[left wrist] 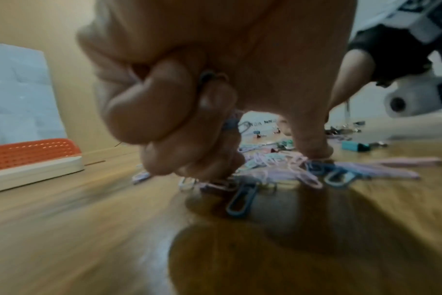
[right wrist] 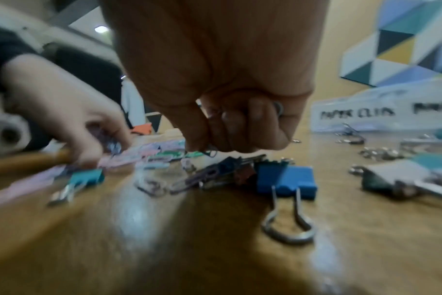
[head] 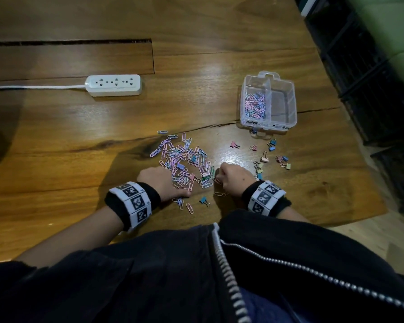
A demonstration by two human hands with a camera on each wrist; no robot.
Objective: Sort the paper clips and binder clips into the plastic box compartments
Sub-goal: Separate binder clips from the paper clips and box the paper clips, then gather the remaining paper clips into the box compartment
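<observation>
A heap of pastel paper clips [head: 182, 162] lies on the wooden table, with small binder clips [head: 264, 159] scattered to its right. The clear two-compartment plastic box [head: 292, 106] stands beyond them; its left compartment holds paper clips and its right one looks empty. My left hand [head: 170, 183] sits on the heap's near left side. Its fingers [left wrist: 164, 123] are curled round several paper clips and its thumb presses on the heap. My right hand [head: 219, 177] is at the heap's right edge. It is curled, pinches a clip at its fingertips [right wrist: 197, 139], and a metal loop shows in its fist.
A white power strip [head: 113, 85] with its cord lies at the back left. A blue binder clip [right wrist: 285, 181] and a teal one [right wrist: 88, 177] lie close under my right wrist. The table's right edge runs just past the box, where dark crates [head: 369, 89] stand.
</observation>
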